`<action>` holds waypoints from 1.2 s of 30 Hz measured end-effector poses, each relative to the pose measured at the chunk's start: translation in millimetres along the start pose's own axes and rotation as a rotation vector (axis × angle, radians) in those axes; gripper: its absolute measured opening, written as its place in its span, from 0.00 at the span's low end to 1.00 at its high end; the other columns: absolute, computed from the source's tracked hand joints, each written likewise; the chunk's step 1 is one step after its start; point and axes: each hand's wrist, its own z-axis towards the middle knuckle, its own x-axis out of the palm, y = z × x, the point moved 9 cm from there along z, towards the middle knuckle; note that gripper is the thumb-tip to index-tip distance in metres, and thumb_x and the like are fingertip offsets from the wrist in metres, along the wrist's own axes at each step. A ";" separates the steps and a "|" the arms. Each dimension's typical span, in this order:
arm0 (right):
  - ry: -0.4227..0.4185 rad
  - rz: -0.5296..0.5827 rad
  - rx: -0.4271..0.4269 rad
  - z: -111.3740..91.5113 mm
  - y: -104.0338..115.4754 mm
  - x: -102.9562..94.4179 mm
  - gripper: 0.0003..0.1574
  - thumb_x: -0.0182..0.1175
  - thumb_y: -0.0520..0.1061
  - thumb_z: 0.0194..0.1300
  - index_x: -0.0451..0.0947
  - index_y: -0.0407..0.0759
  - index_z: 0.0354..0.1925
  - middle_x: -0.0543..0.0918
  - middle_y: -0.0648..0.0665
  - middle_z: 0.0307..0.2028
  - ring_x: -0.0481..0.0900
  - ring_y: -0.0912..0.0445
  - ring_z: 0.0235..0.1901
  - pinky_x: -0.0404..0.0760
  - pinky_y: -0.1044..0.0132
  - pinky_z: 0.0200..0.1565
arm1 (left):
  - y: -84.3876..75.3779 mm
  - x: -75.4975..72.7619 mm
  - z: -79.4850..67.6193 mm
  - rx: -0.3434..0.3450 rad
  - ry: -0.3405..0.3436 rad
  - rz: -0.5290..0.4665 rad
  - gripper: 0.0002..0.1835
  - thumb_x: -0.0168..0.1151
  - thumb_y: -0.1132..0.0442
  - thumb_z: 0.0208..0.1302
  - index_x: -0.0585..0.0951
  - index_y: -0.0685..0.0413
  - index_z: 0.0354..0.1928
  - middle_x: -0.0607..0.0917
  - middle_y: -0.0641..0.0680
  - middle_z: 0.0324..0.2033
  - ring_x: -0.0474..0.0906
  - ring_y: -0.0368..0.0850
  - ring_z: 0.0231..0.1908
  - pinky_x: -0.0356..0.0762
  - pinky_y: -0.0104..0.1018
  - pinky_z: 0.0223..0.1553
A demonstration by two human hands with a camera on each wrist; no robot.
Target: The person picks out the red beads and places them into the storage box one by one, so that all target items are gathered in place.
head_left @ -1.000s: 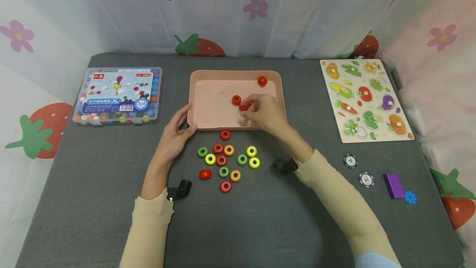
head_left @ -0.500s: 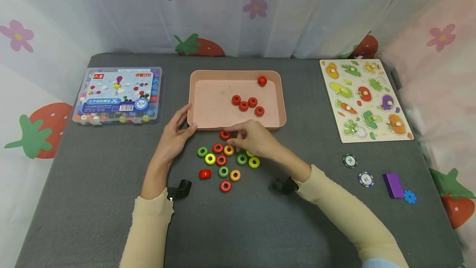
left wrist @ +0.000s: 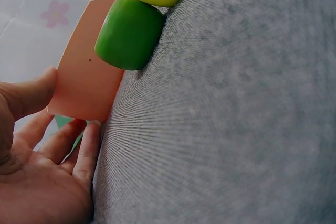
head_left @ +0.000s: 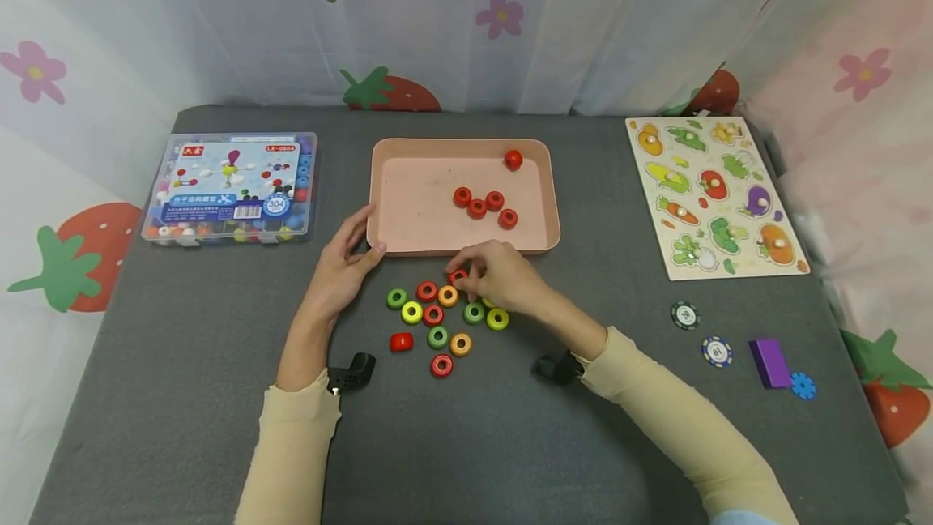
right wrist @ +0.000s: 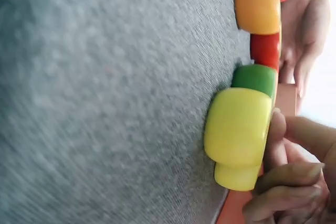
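My right hand [head_left: 503, 275] pinches a red bead [head_left: 457, 275] between thumb and index finger, just in front of the pink tray [head_left: 415, 185]. Its other fingers pass over a yellow bead, partly hiding it. My left hand [head_left: 341, 266] rests at the tray's near left corner, with fingers along the side and the thumb at the front wall. In the left wrist view those fingers [left wrist: 88, 153] lie fairly straight against the tray. Several red ring beads [head_left: 477, 208] sit inside the tray, and a round red bead [head_left: 513, 160] lies near its back right corner.
Loose red, green, yellow and orange beads [head_left: 433, 315] spread over the grey table before the tray. A clear-lidded kit box [head_left: 232, 189] stands at left. On the right lie a vegetable puzzle board [head_left: 717, 197], poker chips [head_left: 717, 352], a purple block [head_left: 771, 364] and a blue disc [head_left: 804, 386].
My right hand left the tray, where red beads now lie, and came down to a red bead at the front wall. That bead has shifted slightly right. My left hand stayed put.
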 end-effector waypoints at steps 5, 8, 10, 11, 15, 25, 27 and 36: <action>0.014 -0.055 0.016 0.2 -2.0 -2.1 0.14 0.71 0.46 0.63 0.87 0.47 0.48 0.80 0.50 0.19 0.75 0.58 0.19 0.69 0.66 0.25 | 0.0 -1.0 0.1 0.000 -0.003 -0.001 0.35 0.58 0.60 0.74 0.59 0.36 0.78 0.58 0.49 0.77 0.67 0.52 0.69 0.72 0.39 0.56; 0.007 -0.095 0.019 -1.1 -2.4 -3.6 0.15 0.72 0.48 0.62 0.88 0.48 0.47 0.79 0.51 0.19 0.74 0.59 0.20 0.69 0.65 0.26 | 1.1 -1.8 0.6 0.006 -0.005 0.003 0.35 0.59 0.60 0.73 0.58 0.36 0.78 0.58 0.49 0.77 0.66 0.51 0.70 0.72 0.36 0.55; -0.004 -0.122 0.010 -2.4 -1.6 -4.4 0.14 0.72 0.49 0.62 0.88 0.49 0.46 0.79 0.51 0.20 0.75 0.59 0.20 0.69 0.65 0.26 | 0.9 -2.0 0.6 0.004 -0.004 0.005 0.35 0.58 0.61 0.74 0.58 0.37 0.78 0.58 0.50 0.77 0.65 0.52 0.70 0.71 0.38 0.57; -0.011 -0.130 -0.001 -2.9 -0.9 -4.7 0.14 0.71 0.49 0.62 0.88 0.49 0.46 0.79 0.52 0.19 0.75 0.59 0.20 0.69 0.65 0.26 | 0.3 -2.0 0.1 0.005 -0.004 0.003 0.35 0.58 0.61 0.74 0.58 0.37 0.78 0.58 0.50 0.77 0.65 0.52 0.70 0.71 0.40 0.58; -0.061 -0.082 -0.084 -4.4 5.9 -11.5 0.12 0.71 0.48 0.62 0.87 0.47 0.44 0.78 0.52 0.19 0.73 0.59 0.19 0.68 0.66 0.25 | -10.7 -0.3 -5.3 -0.017 -0.001 -0.006 0.35 0.57 0.63 0.74 0.58 0.44 0.78 0.57 0.55 0.77 0.64 0.55 0.71 0.68 0.51 0.63; -0.359 0.000 -0.146 1.7 9.0 -65.6 0.14 0.72 0.48 0.61 0.88 0.43 0.43 0.79 0.49 0.18 0.72 0.57 0.20 0.65 0.65 0.24 | -2.1 -1.8 -2.2 -0.017 -0.003 0.002 0.35 0.58 0.59 0.74 0.58 0.37 0.78 0.58 0.50 0.77 0.68 0.52 0.69 0.70 0.46 0.59; -0.392 -0.050 -0.107 5.7 2.2 -71.1 0.14 0.73 0.48 0.60 0.88 0.43 0.43 0.78 0.49 0.19 0.71 0.56 0.19 0.63 0.65 0.22 | 1.9 -2.9 -0.3 -0.011 -0.007 0.008 0.34 0.58 0.58 0.74 0.59 0.35 0.78 0.58 0.48 0.77 0.69 0.51 0.68 0.71 0.42 0.58; -0.449 -0.176 0.054 22.4 -28.4 -78.4 0.14 0.70 0.49 0.63 0.88 0.44 0.45 0.81 0.48 0.22 0.74 0.56 0.20 0.67 0.65 0.21 | 5.1 -2.3 2.0 -0.004 -0.011 0.009 0.34 0.59 0.57 0.73 0.60 0.34 0.77 0.60 0.49 0.77 0.72 0.50 0.66 0.74 0.36 0.53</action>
